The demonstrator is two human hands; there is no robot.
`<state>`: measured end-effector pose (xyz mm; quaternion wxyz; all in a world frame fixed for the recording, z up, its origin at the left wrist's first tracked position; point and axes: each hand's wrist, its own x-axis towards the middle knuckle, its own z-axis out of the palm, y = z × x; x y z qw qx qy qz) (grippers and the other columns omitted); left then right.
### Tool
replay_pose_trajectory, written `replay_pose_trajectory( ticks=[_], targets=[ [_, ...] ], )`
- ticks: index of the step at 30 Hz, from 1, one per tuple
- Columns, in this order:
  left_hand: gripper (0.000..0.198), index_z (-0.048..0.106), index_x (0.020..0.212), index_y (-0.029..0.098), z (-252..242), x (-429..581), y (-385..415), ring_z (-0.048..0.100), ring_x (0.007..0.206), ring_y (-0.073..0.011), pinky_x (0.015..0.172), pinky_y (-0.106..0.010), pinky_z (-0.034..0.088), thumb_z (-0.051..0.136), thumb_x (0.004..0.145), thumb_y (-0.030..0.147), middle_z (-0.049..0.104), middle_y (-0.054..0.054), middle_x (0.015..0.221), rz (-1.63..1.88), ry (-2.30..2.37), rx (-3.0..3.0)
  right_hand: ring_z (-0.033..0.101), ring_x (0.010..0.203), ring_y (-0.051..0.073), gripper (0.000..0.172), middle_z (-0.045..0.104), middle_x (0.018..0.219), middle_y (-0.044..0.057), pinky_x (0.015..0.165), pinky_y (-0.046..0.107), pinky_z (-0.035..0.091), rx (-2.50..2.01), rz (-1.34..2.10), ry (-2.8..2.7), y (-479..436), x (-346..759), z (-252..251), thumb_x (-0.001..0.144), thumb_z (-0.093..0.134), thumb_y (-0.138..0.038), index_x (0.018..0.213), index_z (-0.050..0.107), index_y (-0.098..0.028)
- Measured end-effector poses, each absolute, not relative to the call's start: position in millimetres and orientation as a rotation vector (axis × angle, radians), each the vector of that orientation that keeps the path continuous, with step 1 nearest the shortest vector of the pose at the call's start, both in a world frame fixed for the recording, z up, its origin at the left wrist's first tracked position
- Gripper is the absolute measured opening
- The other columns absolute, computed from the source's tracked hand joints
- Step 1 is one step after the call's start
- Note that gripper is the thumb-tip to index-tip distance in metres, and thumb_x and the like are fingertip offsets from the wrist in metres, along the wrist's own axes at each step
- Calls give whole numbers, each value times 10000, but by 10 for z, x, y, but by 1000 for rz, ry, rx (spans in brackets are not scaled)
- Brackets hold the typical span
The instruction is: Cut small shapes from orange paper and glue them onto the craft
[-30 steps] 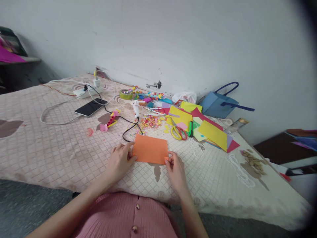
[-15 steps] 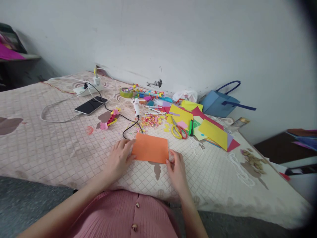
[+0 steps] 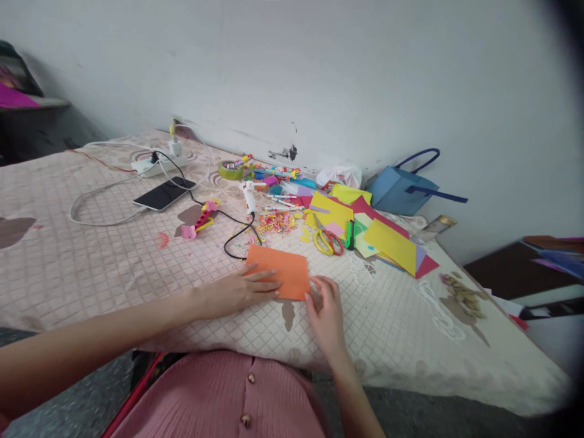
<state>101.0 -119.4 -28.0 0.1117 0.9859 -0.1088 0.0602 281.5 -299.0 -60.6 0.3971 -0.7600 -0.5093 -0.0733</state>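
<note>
Near the desk's [image 3: 387,340] front edge, the spread left hand [image 3: 235,293] covers probably light, creasable orange paper [image 3: 294,267], best edge-held; the right hand's [image 3: 326,304] grip is unclear.

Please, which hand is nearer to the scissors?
Right. The right hand is below the scissors in view; the left hand lies farther left, on the orange paper.
</note>
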Motion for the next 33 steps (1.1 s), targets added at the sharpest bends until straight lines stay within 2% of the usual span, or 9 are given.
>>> replay_pose_trajectory(
  ticks=[4, 7, 9, 13, 19, 23, 25, 29, 33],
  targets=[
    [523, 349, 1358, 266, -281, 1007, -1217, 247, 1361, -185, 1119, -404, 130, 380, 882, 51, 417, -15, 1413, 253, -351, 2928, 421, 1218, 240, 379, 486, 1277, 122, 982, 458, 402, -1864, -201, -1533, -2945, 2635, -529, 889, 437, -222, 1266, 468, -208],
    [444, 408, 1314, 247, -309, 1014, -1215, 261, 1357, -184, 1120, -407, 141, 425, 890, 117, 470, -29, 1372, 315, -370, 2962, 275, 1338, 251, 511, 393, 1416, 118, 1066, 494, 299, -1913, -89, -1843, -2882, 2447, -523, 890, 448, -244, 1385, 349, -169],
    [403, 435, 1289, 243, -345, 1022, -1207, 254, 1360, -180, 1122, -403, 144, 447, 892, 173, 490, -32, 1354, 320, -381, 2981, 212, 1367, 262, 596, 308, 1469, 128, 1084, 522, 247, -1991, -64, -1946, -2860, 2349, -545, 891, 454, -286, 1432, 255, -137],
    [416, 421, 1304, 241, -412, 1033, -1195, 219, 1373, -180, 1124, -400, 141, 423, 895, 164, 489, -29, 1355, 294, -380, 3008, 156, 1381, 282, 700, 184, 1501, 150, 1091, 543, 195, -2106, -48, -2019, -2906, 2282, -577, 898, 428, -388, 1458, 126, -96],
    [495, 331, 1376, 232, -402, 921, -1154, 227, 1370, -176, 1119, -382, 154, 386, 894, 130, 418, -38, 1413, 265, -377, 3088, 141, 1384, 279, 685, 160, 1505, 140, 1088, 522, 217, -2168, -20, -2056, -3069, 2370, -526, 911, 362, -458, 1452, 156, -93],
    [543, 330, 1378, 236, -452, 615, -1049, 257, 1359, -163, 1120, -374, 148, 345, 869, 45, 394, -27, 1428, 288, -221, 3155, 136, 1387, 257, 645, 175, 1505, 119, 1091, 508, 220, -2215, -64, -2027, -3207, 2468, -562, 921, 346, -432, 1450, 176, -106],
    [604, 257, 1412, 225, -491, 434, -991, 234, 1367, -167, 1124, -385, 127, 318, 850, 13, 323, -39, 1465, 256, -123, 3185, 142, 1387, 253, 639, 191, 1503, 114, 1091, 503, 225, -2247, -94, -1990, -3282, 2512, -605, 919, 359, -418, 1450, 184, -109],
    [625, 182, 1434, 236, -492, 200, -914, 235, 1365, -158, 1118, -367, 165, 294, 857, 21, 291, -32, 1478, 176, 26, 3118, 137, 1387, 259, 612, 216, 1498, 115, 1085, 507, 235, -2292, -156, -1935, -3381, 2551, -678, 914, 376, -392, 1441, 229, -117],
    [547, 259, 1411, 228, -408, 184, -889, 310, 1334, -164, 1100, -368, 243, 310, 887, 80, 339, -43, 1454, 155, 52, 2939, 122, 1389, 260, 615, 211, 1500, 114, 1082, 509, 236, -2303, -186, -1922, -3393, 2543, -705, 905, 395, -350, 1446, 214, -121]
  ],
)
